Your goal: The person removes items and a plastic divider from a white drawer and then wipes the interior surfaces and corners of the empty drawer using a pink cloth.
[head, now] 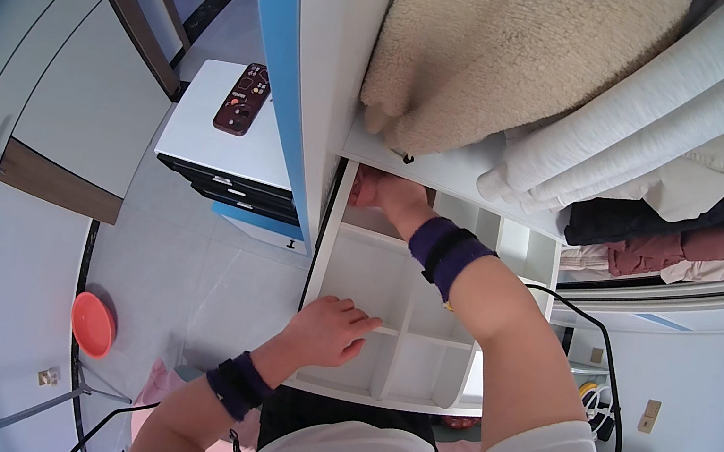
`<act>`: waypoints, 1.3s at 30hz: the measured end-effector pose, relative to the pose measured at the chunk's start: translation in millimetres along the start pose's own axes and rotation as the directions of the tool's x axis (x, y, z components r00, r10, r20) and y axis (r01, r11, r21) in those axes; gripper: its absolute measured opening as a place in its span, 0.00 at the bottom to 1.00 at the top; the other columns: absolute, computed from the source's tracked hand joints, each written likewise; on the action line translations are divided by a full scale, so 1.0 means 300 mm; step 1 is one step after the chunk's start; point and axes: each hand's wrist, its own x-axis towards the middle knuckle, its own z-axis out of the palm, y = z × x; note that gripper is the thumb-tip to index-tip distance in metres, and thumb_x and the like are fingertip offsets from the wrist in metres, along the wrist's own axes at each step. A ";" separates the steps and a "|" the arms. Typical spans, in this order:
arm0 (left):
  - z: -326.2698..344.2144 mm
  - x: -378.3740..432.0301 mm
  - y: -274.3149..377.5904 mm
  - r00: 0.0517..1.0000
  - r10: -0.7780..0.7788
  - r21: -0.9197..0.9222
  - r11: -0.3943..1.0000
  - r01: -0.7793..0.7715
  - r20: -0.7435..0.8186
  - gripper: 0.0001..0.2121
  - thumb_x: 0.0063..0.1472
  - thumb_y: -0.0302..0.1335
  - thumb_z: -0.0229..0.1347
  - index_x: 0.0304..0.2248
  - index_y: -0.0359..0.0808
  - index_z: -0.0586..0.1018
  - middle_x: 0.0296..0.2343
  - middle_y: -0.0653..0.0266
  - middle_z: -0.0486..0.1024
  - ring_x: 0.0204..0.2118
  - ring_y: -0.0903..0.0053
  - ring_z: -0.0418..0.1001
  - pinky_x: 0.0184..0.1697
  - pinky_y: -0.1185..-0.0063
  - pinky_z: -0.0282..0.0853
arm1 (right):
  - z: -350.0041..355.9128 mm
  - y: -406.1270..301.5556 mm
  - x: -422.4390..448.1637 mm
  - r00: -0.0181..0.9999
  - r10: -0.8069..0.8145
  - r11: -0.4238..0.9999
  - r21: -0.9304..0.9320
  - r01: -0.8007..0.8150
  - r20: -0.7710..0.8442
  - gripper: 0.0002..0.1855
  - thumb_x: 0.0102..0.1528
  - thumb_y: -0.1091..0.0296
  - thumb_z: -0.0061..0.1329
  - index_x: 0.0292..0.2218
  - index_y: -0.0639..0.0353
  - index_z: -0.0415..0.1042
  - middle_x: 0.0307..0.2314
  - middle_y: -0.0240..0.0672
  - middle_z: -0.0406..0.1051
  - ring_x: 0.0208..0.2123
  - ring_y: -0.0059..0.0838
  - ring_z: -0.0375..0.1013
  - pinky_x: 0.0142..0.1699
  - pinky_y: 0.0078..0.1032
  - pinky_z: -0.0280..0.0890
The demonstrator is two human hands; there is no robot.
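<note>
A white drawer [367, 268] divided into several compartments is pulled out in front of me. My left hand [331, 333] rests over the drawer's left side near the front, with fingers spread and nothing in them. My right hand [397, 197] reaches into the back left compartment, beside a pinkish-red cloth item [365, 187]. The fingers of that hand are mostly hidden, so its hold on the item cannot be told. Both wrists wear dark purple bands.
Above the drawer hang a beige fleece garment [506, 49], light grey clothes [639, 114] and a dark red padded garment [709, 252]. To the left stand a blue-edged wardrobe panel [285, 19] and a white cabinet [200, 120] bearing a dark remote control [243, 98]. An orange-red basin [93, 325] is at the far left.
</note>
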 end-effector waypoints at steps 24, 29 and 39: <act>-0.035 0.007 -0.004 0.999 -0.043 -0.030 0.999 0.043 -0.013 0.14 0.49 0.29 0.55 0.38 0.42 0.74 0.25 0.69 0.74 0.31 0.75 0.73 0.33 0.76 0.69 | -0.001 0.068 0.062 0.868 0.372 0.741 -0.668 -0.064 0.329 0.12 0.52 0.65 0.40 0.33 0.41 0.77 0.36 0.33 0.74 0.42 0.31 0.72 0.46 0.36 0.63; -0.038 0.002 0.009 1.000 -0.018 0.008 1.000 0.018 -0.003 0.14 0.49 0.29 0.54 0.38 0.42 0.74 0.25 0.69 0.74 0.31 0.74 0.73 0.33 0.75 0.69 | -0.001 0.011 0.030 0.909 0.339 0.734 -0.672 -0.094 0.243 0.07 0.52 0.67 0.43 0.25 0.45 0.73 0.35 0.33 0.74 0.37 0.36 0.73 0.43 0.33 0.65; -0.043 0.019 0.001 1.000 0.001 0.026 1.000 -0.001 -0.017 0.12 0.49 0.30 0.53 0.35 0.41 0.73 0.23 0.68 0.73 0.30 0.72 0.72 0.33 0.73 0.67 | -0.176 -0.168 -0.035 0.806 0.428 0.894 -0.320 -0.312 0.410 0.27 0.58 0.46 0.30 0.30 0.57 0.75 0.33 0.46 0.74 0.38 0.47 0.72 0.44 0.37 0.64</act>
